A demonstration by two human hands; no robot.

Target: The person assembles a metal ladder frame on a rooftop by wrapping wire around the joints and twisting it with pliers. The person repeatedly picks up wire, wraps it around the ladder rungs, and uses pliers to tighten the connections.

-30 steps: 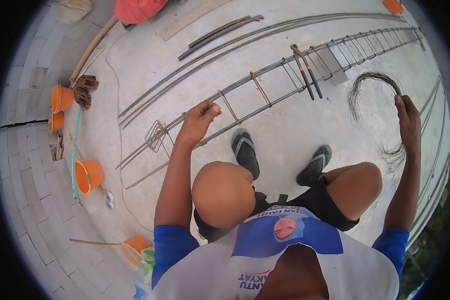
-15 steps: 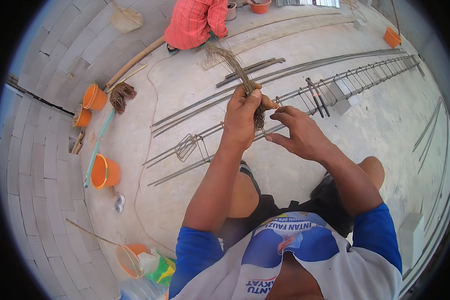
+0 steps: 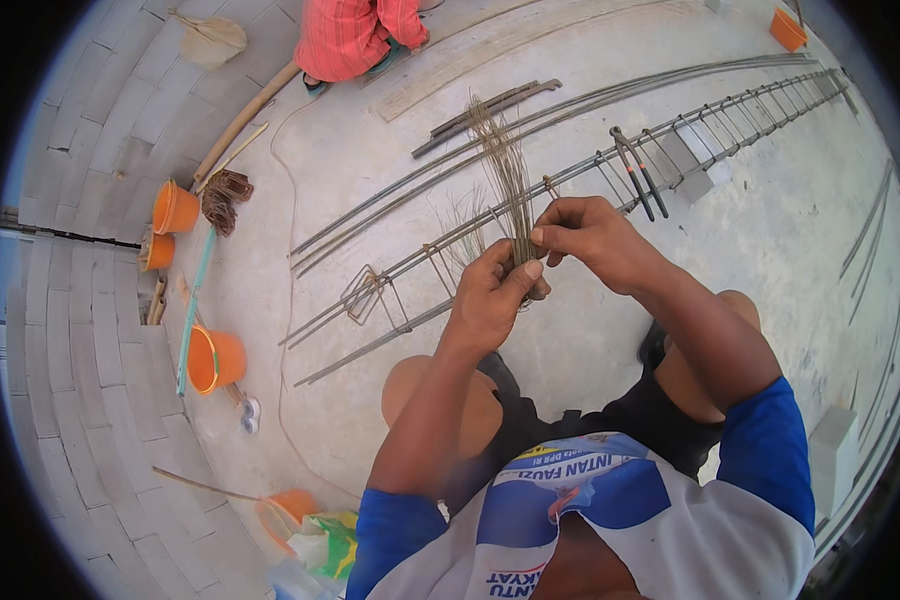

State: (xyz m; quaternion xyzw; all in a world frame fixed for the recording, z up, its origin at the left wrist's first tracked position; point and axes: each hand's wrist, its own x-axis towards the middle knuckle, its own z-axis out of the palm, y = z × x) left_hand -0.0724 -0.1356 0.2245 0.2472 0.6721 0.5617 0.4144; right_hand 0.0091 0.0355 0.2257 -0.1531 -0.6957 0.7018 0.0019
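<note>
My left hand [image 3: 497, 292] is closed around the lower end of a bundle of thin tie wire [image 3: 507, 170], whose loose ends fan out away from me. My right hand [image 3: 592, 242] is closed in a pinch against the bundle's right side, just above the left fingers. What lies between its fingertips is partly hidden. Beyond both hands runs a long rebar cage [image 3: 660, 140] with square stirrups along it. Pincers with orange and black handles [image 3: 638, 180] rest across its bars. A few loose stirrups [image 3: 364, 293] hang near its left end.
Loose rebar rods [image 3: 410, 185] lie beyond the cage, with short steel pieces [image 3: 485, 115] behind them. White blocks [image 3: 692, 165] support the cage. Orange buckets [image 3: 216, 358] line the block wall [image 3: 75, 370] at left. Another person in a red shirt [image 3: 345, 40] crouches at the far side.
The wire bundle has turned more upright and its ends have spread. My left hand has dropped lower, and my right hand has risen to the bundle's side. The view has shifted slightly.
</note>
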